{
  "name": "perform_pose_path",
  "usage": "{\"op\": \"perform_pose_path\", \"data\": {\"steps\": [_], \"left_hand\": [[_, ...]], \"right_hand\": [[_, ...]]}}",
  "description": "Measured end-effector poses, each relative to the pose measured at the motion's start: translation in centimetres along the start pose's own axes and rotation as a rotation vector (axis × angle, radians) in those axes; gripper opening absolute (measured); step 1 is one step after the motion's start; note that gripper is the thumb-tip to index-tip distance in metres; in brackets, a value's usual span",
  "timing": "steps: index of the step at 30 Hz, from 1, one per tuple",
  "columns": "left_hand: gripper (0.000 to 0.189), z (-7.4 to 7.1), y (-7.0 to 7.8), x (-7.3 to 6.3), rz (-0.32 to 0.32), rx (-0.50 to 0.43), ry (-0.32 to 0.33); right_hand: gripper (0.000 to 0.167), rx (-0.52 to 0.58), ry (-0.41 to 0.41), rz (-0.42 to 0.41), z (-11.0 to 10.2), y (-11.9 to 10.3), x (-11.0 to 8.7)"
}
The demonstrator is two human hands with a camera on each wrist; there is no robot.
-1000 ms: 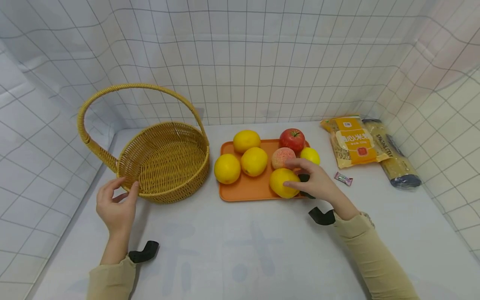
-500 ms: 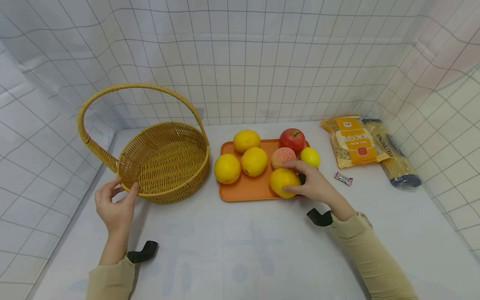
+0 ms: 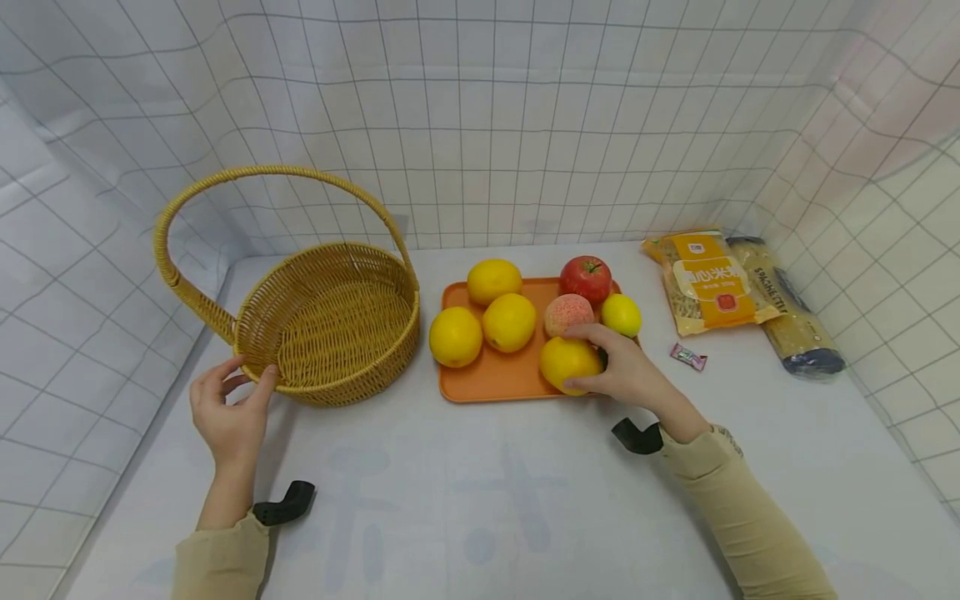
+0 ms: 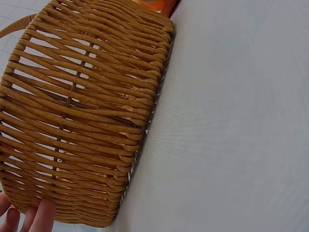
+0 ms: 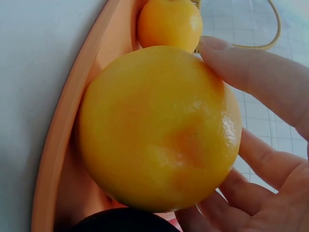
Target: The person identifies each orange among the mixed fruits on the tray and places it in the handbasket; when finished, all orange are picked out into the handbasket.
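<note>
My right hand (image 3: 626, 367) curves over a round, dimpled yellow fruit (image 3: 558, 364) at the front right of an orange tray (image 3: 487, 385). In the right wrist view the thumb lies along one side of this fruit (image 5: 154, 130) and the other fingers reach behind it. The left hand (image 3: 232, 412) holds the near left rim of a wicker basket (image 3: 367, 371); its fingertips show against the woven wall (image 4: 82, 121) in the left wrist view. Beside the gripped fruit lie a pink peach-like fruit (image 3: 568, 314), a red tomato (image 3: 586, 279) and a small yellow fruit (image 3: 622, 316).
More yellow fruits (image 3: 509, 323) fill the tray's left part. The basket's tall handle (image 3: 281, 171) arches over it. To the right lie an orange food packet (image 3: 712, 287), a spaghetti bag (image 3: 795, 321) and a small wrapped candy (image 3: 688, 357). Grid-patterned curtains (image 3: 480, 150) stand behind.
My right hand has shifted slightly left and settled more closely around the yellow fruit, which stays on the tray. The left hand moved very slightly at the basket rim.
</note>
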State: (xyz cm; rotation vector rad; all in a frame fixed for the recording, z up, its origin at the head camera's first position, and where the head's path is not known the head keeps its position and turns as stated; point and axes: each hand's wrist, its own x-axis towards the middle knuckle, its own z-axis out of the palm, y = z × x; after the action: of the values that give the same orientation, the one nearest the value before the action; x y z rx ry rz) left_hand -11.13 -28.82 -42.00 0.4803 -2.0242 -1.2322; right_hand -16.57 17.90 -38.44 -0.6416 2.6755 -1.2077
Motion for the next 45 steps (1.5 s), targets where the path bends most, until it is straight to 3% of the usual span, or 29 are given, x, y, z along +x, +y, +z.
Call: {"op": "perform_pose_path", "data": {"steps": [10, 19, 28, 34, 39, 45], "left_hand": [[0.04, -0.4, 0.0, 0.1, -0.015, 0.004, 0.003], [0.04, -0.5, -0.6, 0.3, -0.011, 0.001, 0.002], [0.039, -0.6, -0.3, 0.2, -0.002, -0.001, 0.006], [0.038, -0.7, -0.2, 0.1, 0.009, 0.008, 0.014], [0.038, -0.6, -0.2, 0.1, 0.011, -0.011, 0.02], [0.039, -0.2, -0.3, 0.1, 0.013, -0.027, 0.008]], "right_hand": [[0.062, -0.086, -0.006, -0.01, 0.4, -0.3, 0.2], [0.065, -0.057, 0.028, 0.017, 0.7, -0.6, 0.3], [0.064, 0.161, 0.066, 0.037, 0.4, -1.5, 0.5], [0.063, 0.251, 0.084, 0.029, 0.6, -3.2, 1.8], [0.06, 0.31, 0.14, -0.04, 1.3, -6.1, 3.8], [0.058, 0.497, 0.127, -0.106, 3.4, -10.8, 7.1]]}}
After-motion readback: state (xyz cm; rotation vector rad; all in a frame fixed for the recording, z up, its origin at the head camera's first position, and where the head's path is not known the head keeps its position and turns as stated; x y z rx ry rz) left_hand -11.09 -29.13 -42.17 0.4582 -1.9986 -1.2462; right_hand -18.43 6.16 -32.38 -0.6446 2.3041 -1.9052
